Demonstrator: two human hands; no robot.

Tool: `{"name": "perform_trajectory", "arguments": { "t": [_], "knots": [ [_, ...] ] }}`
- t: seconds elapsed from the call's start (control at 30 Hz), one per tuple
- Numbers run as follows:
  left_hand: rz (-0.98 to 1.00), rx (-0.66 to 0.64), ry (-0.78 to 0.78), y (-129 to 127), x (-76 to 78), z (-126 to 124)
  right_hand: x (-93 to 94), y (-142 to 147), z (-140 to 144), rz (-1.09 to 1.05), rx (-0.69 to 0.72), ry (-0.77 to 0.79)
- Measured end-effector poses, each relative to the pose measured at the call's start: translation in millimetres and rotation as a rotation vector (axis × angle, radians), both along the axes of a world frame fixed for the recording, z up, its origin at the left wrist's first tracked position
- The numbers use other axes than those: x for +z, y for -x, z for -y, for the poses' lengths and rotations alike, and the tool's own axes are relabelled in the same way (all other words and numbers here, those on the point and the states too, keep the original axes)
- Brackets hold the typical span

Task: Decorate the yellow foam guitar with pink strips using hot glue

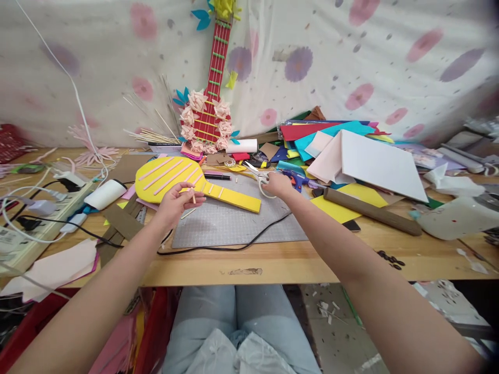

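Observation:
Between the fingertips of my left hand (181, 200) is a short, pale pink strip (194, 197). Just behind that hand lies a yellow guitar-shaped cutout (169, 174), with slanted pink strips across its body and a few short pale ones on its neck (237, 200). My right hand (278, 185) is closed at the white handles of a pair of scissors (262, 188), whose blades point back and left; its fingers are partly hidden. Under the neck is a grey cutting mat (234, 228). A blue glue gun (298, 179) lies right beside my right hand.
A red guitar model (212, 117) with paper flowers leans on the back curtain. Coloured sheets and a white board (380, 163) pile up at right, near a brown strip (372, 212). A power strip (42, 208) stands at left. A black cable (234, 249) crosses the mat's front.

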State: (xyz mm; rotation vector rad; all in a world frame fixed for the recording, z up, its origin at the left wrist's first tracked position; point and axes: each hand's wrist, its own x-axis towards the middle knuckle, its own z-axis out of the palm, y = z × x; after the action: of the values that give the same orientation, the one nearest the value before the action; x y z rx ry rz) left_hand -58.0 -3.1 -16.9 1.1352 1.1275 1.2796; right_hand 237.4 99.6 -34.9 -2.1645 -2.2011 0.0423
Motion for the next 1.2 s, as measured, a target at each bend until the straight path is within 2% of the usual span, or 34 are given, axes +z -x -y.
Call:
{"name": "perform_trajectory", "arguments": {
  "t": [0.13, 0.27, 0.33, 0.43, 0.53, 0.63, 0.8, 1.03, 1.2],
  "knots": [
    [0.0, -0.031, 0.024, -13.9, -0.9, -8.3, -8.8, -10.1, -1.0, -0.027, -0.032, -0.072],
    [-0.025, -0.039, -0.044, -31.7, -8.0, -18.9, -10.4, -7.1, 6.7, -0.215, 0.005, -0.147],
    [-0.04, -0.017, -0.107, -42.4, -14.2, -24.6, -7.5, 0.2, 15.0, -0.328, 0.092, -0.145],
    [-0.077, 0.083, -0.207, -58.6, -27.5, -31.2, -2.4, 16.7, 30.7, -0.43, 0.313, -0.119],
    [-0.1, 0.176, -0.283, -70.7, -43.3, -33.1, -1.1, 32.4, 44.1, -0.44, 0.505, -0.121],
    [-0.18, 0.223, -0.331, -74.6, -55.0, -31.4, -3.7, 38.9, 51.3, -0.415, 0.599, -0.142],
    [-0.32, 0.215, -0.343, -67.8, -61.3, -29.1, -6.9, 33.5, 56.7, -0.384, 0.619, -0.106],
    [-0.366, 0.184, -0.354, -60.6, -65.1, -27.4, -7.5, 34.3, 63.4, -0.346, 0.561, -0.015],
    [-0.396, 0.176, -0.405, -59.7, -63.8, -24.9, -7.9, 35.1, 64.7, -0.356, 0.584, 0.038]
  ]
}}
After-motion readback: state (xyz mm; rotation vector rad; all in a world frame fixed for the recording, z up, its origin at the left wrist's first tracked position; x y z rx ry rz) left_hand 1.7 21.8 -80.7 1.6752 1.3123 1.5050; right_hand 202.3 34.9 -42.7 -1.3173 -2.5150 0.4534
